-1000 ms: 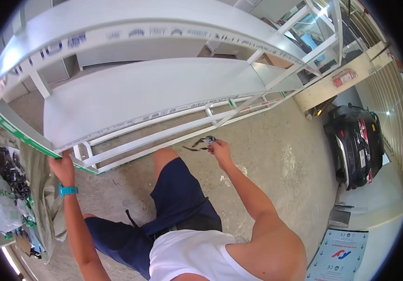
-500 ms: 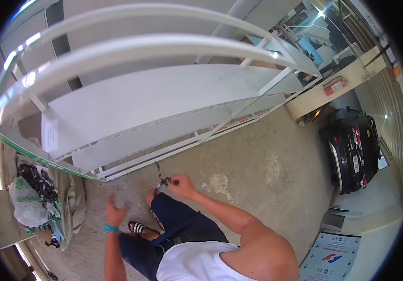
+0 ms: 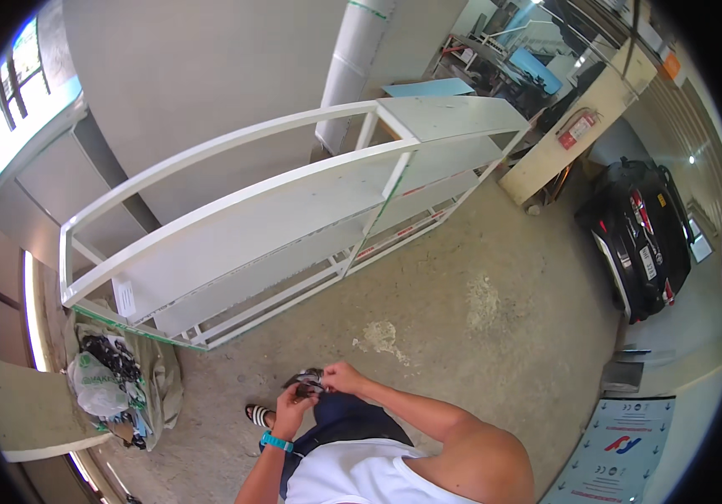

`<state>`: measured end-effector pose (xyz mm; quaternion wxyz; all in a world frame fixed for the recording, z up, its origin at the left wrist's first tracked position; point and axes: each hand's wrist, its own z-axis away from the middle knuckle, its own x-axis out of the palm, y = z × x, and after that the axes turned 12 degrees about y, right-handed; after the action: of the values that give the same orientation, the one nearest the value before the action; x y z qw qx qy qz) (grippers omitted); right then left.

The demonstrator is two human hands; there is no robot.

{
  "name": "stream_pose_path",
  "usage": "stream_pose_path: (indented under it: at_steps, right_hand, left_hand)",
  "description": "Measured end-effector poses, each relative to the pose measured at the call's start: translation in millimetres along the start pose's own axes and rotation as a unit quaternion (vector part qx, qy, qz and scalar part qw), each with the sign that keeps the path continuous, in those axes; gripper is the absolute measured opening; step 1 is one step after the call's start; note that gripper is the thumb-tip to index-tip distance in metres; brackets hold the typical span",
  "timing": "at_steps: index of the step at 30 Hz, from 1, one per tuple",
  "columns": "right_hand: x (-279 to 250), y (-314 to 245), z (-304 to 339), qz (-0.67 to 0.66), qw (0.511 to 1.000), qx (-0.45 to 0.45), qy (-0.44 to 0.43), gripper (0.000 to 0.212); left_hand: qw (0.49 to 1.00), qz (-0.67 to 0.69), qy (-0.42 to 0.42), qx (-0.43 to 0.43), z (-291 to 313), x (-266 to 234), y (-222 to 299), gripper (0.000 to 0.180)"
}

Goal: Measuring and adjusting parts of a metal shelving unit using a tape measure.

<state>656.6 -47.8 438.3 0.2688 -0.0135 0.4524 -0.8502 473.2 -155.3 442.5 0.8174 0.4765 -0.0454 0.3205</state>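
Both my hands meet in front of my knees around a small dark, shiny crumpled strip (image 3: 309,387); its exact kind is too small to make out. My right hand (image 3: 342,378) pinches it from the right side with closed fingers. My left hand (image 3: 295,409), below a turquoise wristband, has its fingers closed at the strip's near left side. Beyond the hands stands a long white metal frame shelf (image 3: 235,244) with white panels on its levels.
On the left lies a pile of scrap (image 3: 99,382) with plastic bags and dark strips. A black car (image 3: 642,239) is at the right, near a fire extinguisher (image 3: 578,128) on a pillar. A printed sheet panel (image 3: 617,445) rests at the lower right.
My left hand has come in from the left to join my right hand at the dark strip. I have straightened or moved back, so the shelf appears farther away and whole.
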Motion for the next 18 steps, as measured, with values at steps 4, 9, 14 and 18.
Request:
stream_pose_path:
  at_steps: [4, 9, 14, 18]
  right_hand:
    - [-44.6, 24.1, 39.7, 0.051, 0.994, -0.098, 0.021, 0.015]
    - [-159.2, 52.2, 102.6, 0.074, 0.956, -0.261, 0.108, 0.009]
    - [-280.3, 102.9, 159.3, -0.111, 0.967, -0.15, 0.173, 0.029]
    - [-327.1, 97.9, 182.6, -0.207, 0.908, -0.225, 0.287, 0.041]
  left_hand:
    - [0.999, -0.022, -0.001, 0.028, 19.6, 78.5, -21.0, 0.025]
    - [0.97, -0.229, 0.013, 0.078, 17.3, 177.3, -87.6, 0.022]
    - [0.964, -0.237, -0.117, 0.014, 41.7, 309.2, -101.0, 0.015]
    - [0.937, -0.202, -0.256, -0.123, 56.2, 377.7, -96.3, 0.017]
